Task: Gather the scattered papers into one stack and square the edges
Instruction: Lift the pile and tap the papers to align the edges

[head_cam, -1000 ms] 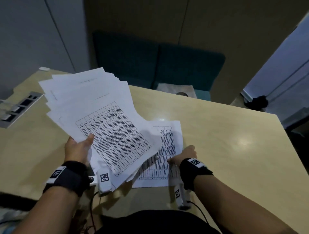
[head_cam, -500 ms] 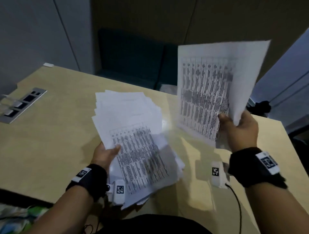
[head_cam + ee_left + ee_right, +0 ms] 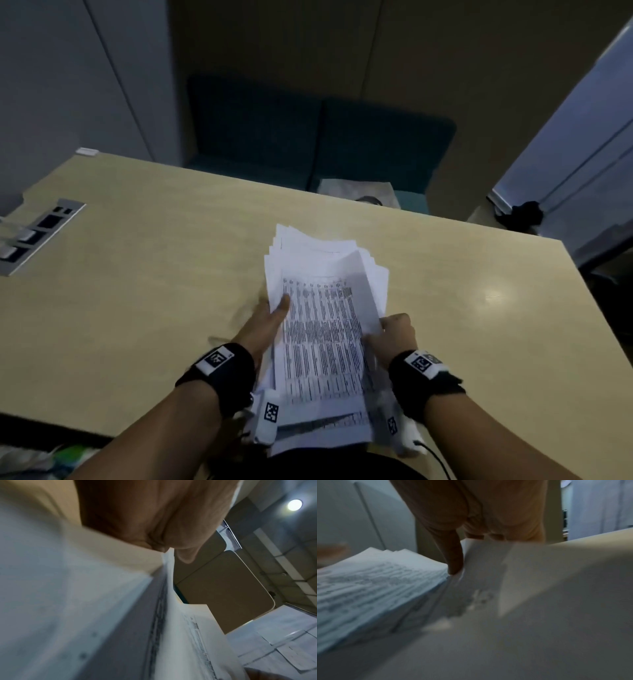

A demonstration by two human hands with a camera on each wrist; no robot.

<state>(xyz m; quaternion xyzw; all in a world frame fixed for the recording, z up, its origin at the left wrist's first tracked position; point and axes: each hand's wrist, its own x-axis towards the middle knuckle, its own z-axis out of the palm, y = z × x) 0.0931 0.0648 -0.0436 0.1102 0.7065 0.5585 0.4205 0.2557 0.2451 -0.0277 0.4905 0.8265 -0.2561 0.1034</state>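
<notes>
Head view: papers (image 3: pixel 322 339) between hands.

An office meeting room is showing here: a pale wood counter (image 3: pixel 144 308) is carrying a built-in socket panel (image 3: pixel 37 236) at left, with teal upholstered seating (image 3: pixel 318 144) standing beyond its far edge.

I'm at a light wood table (image 3: pixel 144 308) with a glossy light spot toward its right side. A grey power socket panel (image 3: pixel 37 236) is set into the table at my far left. Beyond the far edge sits a teal sofa (image 3: pixel 325 144), a pale cushion or bag (image 3: pixel 356 192) on its seat. Grey wall panels (image 3: pixel 68 75) on the left, tan wall panels (image 3: pixel 445 51) behind the sofa, a glass partition (image 3: pixel 582 137) to the right. Round ceiling light (image 3: pixel 294 505) is on. Room dim.
</notes>
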